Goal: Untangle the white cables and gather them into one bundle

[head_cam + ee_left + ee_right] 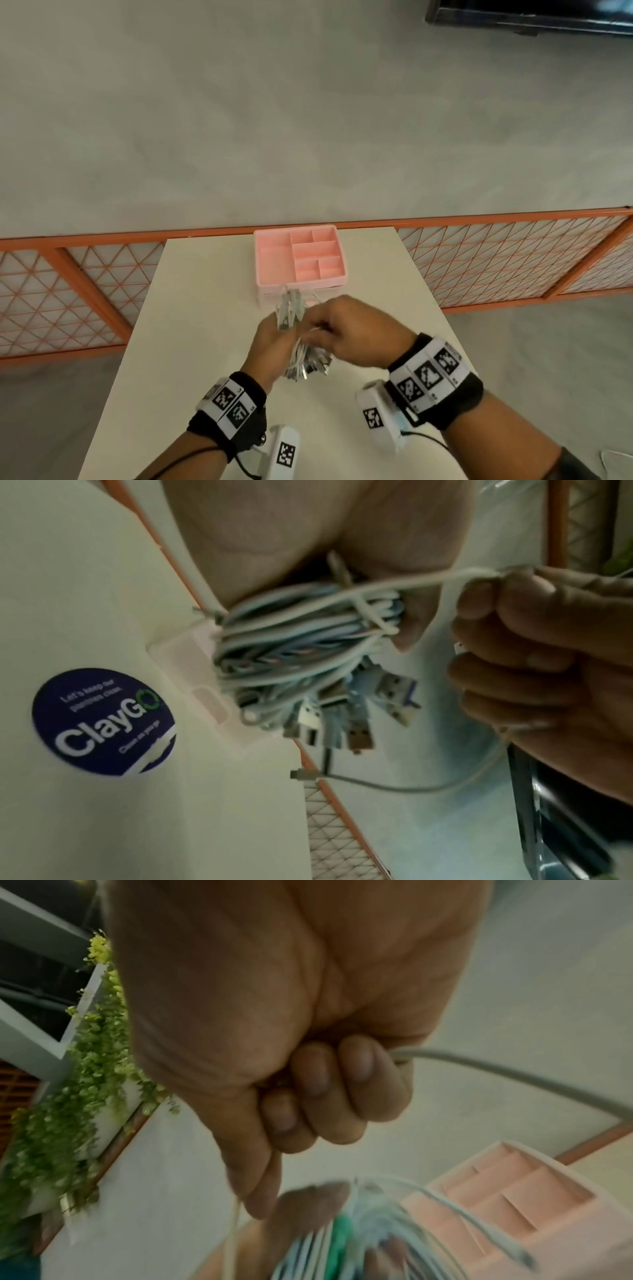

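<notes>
My left hand point(274, 337) grips a thick bundle of white cables point(298, 645) above the table, with several USB plugs point(346, 721) sticking out of its ends. The bundle point(291, 315) also shows in the head view between both hands. My right hand point(346, 329) is curled round one loose white cable point(421, 581) that runs from the bundle, seen in the right wrist view as a grey-white strand point(496, 1066) leaving the fist point(322, 1093). That cable's free end with a small plug point(303, 775) hangs below.
A pink compartment tray point(270, 257) stands on the white table point(191, 308) just beyond the hands. An orange lattice railing point(513, 260) runs behind the table. A round blue sticker point(103, 721) lies on the tabletop. Green plants point(75, 1096) hang at the side.
</notes>
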Demonstrator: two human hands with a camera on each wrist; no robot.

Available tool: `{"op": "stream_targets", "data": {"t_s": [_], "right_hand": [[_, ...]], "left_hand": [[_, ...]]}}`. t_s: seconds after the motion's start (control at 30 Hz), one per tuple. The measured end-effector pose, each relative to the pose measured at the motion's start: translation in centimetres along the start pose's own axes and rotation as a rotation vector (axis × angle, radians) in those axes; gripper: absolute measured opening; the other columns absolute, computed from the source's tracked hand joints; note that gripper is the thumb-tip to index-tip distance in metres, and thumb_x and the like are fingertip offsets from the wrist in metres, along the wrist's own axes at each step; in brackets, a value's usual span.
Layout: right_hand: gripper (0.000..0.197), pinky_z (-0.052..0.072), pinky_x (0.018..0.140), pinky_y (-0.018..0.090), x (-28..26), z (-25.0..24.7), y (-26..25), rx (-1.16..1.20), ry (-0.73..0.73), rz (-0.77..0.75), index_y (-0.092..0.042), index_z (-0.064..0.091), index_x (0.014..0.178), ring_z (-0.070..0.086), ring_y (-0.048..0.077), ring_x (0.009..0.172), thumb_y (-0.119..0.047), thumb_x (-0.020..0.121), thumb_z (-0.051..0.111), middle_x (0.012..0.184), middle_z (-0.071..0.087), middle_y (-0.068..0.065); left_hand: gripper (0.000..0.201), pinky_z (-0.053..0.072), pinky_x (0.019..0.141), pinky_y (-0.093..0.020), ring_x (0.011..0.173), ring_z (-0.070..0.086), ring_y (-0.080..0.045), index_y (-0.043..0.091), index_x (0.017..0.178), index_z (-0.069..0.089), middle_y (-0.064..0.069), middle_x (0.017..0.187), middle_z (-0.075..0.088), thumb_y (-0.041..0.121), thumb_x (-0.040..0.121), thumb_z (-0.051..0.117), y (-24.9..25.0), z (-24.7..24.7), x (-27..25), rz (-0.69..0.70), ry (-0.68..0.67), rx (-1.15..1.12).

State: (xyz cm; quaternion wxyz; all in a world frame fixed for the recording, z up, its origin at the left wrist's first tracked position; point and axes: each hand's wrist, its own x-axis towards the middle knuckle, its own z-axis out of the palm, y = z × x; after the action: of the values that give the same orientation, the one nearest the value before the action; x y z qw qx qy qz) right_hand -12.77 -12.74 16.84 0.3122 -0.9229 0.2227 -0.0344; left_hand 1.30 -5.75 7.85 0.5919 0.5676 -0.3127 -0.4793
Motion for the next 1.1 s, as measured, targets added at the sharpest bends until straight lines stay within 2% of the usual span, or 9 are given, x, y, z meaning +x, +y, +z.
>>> {"op": "stream_targets", "data": {"t_s": [0.13, 0.3, 0.37, 0.5, 0.63, 0.73, 0.9, 1.0, 1.1], "right_hand": [[0.005, 0.048, 0.062, 0.016, 1.1, -2.8, 0.7, 0.179, 0.087, 0.058, -0.014, 0.076, 0.087, 0.063, 0.001, 0.064, -0.019, 0.087, 0.073, 0.074, 0.072, -0.008], [0.001, 0.045, 0.07, 0.018, 2.5, -4.2, 2.7, 0.318, 0.212, 0.088, -0.016, 0.077, 0.082, 0.061, 0.001, 0.067, -0.016, 0.083, 0.078, 0.069, 0.07, -0.013], [0.001, 0.052, 0.077, 0.025, 2.8, -4.7, 3.6, 0.345, 0.253, 0.104, -0.015, 0.078, 0.084, 0.066, 0.008, 0.074, -0.015, 0.084, 0.077, 0.076, 0.073, -0.007], [0.003, 0.055, 0.089, 0.036, 3.3, -4.9, 5.7, 0.379, 0.331, 0.153, -0.018, 0.078, 0.085, 0.069, 0.021, 0.088, -0.018, 0.085, 0.076, 0.086, 0.075, 0.002], [0.009, 0.047, 0.063, 0.012, 3.3, -3.6, 6.8, 0.513, 0.393, 0.234, -0.004, 0.077, 0.092, 0.063, -0.003, 0.064, -0.01, 0.088, 0.071, 0.073, 0.073, -0.009], [0.012, 0.037, 0.043, 0.021, 3.3, -1.5, 7.6, 0.635, 0.402, 0.312, -0.003, 0.076, 0.091, 0.049, 0.01, 0.043, -0.01, 0.092, 0.066, 0.065, 0.066, 0.005], [0.017, 0.034, 0.04, 0.02, 3.4, 1.0, 7.4, 0.838, 0.425, 0.395, -0.001, 0.073, 0.098, 0.045, 0.014, 0.044, -0.01, 0.096, 0.059, 0.065, 0.063, 0.01], [0.014, 0.056, 0.059, 0.033, 3.3, 2.2, 7.2, 0.951, 0.458, 0.397, -0.002, 0.074, 0.095, 0.066, 0.022, 0.064, -0.008, 0.094, 0.061, 0.082, 0.073, 0.019], [0.013, 0.057, 0.074, 0.047, 3.3, 3.3, 7.5, 0.992, 0.476, 0.449, 0.0, 0.073, 0.093, 0.067, 0.031, 0.074, -0.007, 0.092, 0.062, 0.09, 0.072, 0.026]], "left_hand": [[0.045, 0.049, 0.065, -0.031, 0.072, 0.064, -0.023, 0.006, 0.091, 0.072, -0.015, 0.081, 0.064, 0.048, 0.075, 0.075, 0.3, 0.5, -0.9, -0.166, -0.129, -0.128], [0.057, 0.034, 0.111, -0.055, 0.115, 0.05, -0.039, 0.003, 0.127, 0.064, -0.028, 0.128, 0.054, 0.046, 0.092, 0.062, 0.9, 1.0, -1.4, -0.332, -0.154, -0.454], [0.059, 0.033, 0.114, -0.057, 0.118, 0.051, -0.04, 0.003, 0.13, 0.063, -0.032, 0.135, 0.052, 0.048, 0.091, 0.064, 1.2, 1.1, -1.3, -0.35, -0.188, -0.501], [0.076, 0.051, 0.082, -0.04, 0.08, 0.06, -0.027, -0.004, 0.127, 0.059, -0.017, 0.09, 0.063, 0.044, 0.074, 0.083, 1.6, 1.2, -1.3, -0.399, -0.309, -0.671], [0.06, 0.049, 0.063, -0.031, 0.062, 0.055, -0.023, -0.007, 0.115, 0.06, -0.013, 0.071, 0.057, 0.043, 0.082, 0.07, 2.2, 1.1, -1.3, -0.43, -0.356, -0.785], [0.066, 0.053, 0.061, -0.031, 0.059, 0.058, -0.023, -0.008, 0.11, 0.061, -0.011, 0.067, 0.058, 0.053, 0.087, 0.056, 2.4, 0.5, -0.8, -0.441, -0.356, -0.811], [0.068, 0.053, 0.064, -0.032, 0.062, 0.059, -0.021, -0.004, 0.11, 0.066, -0.007, 0.068, 0.057, 0.047, 0.067, 0.085, 1.9, -0.4, -0.1, -0.344, -0.392, -0.68], [0.068, 0.055, 0.064, -0.033, 0.057, 0.057, -0.021, -0.004, 0.104, 0.067, -0.008, 0.064, 0.055, 0.038, 0.057, 0.091, 2.0, -0.3, 0.0, -0.29, -0.37, -0.661], [0.065, 0.055, 0.06, -0.032, 0.054, 0.054, -0.021, -0.005, 0.1, 0.066, -0.009, 0.062, 0.051, 0.031, 0.052, 0.091, 2.1, -0.1, 0.2, -0.293, -0.337, -0.659]]}}
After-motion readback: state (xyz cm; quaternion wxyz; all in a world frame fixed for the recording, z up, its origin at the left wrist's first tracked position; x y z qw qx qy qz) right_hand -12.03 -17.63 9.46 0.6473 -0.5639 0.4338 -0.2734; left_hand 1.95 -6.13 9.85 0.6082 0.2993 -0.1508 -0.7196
